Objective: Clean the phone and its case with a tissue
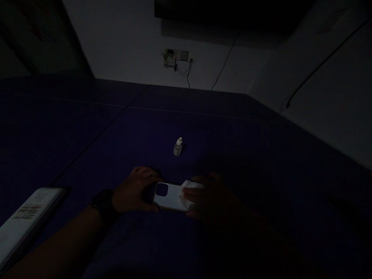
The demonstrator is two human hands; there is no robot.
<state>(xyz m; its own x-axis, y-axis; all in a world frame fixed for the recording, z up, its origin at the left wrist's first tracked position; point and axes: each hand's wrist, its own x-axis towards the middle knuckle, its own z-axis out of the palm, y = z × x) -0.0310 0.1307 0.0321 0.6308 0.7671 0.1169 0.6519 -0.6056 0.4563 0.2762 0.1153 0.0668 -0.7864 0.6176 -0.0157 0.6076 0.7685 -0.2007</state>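
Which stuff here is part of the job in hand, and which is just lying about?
In the job:
- phone case, held at one end by the left hand
- white cloth or tissue, under the right hand's fingers on the case
- dropper bottle, possibly; untouched now

Lying about:
- white pack, far left

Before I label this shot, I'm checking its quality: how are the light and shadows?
In the head view, the whole scene is very dim; there, the phone case and white tissue stand out pale, while the right hand sinks into dark shadow and the left hand shows better; also in head, the bottle's label is unreadable.
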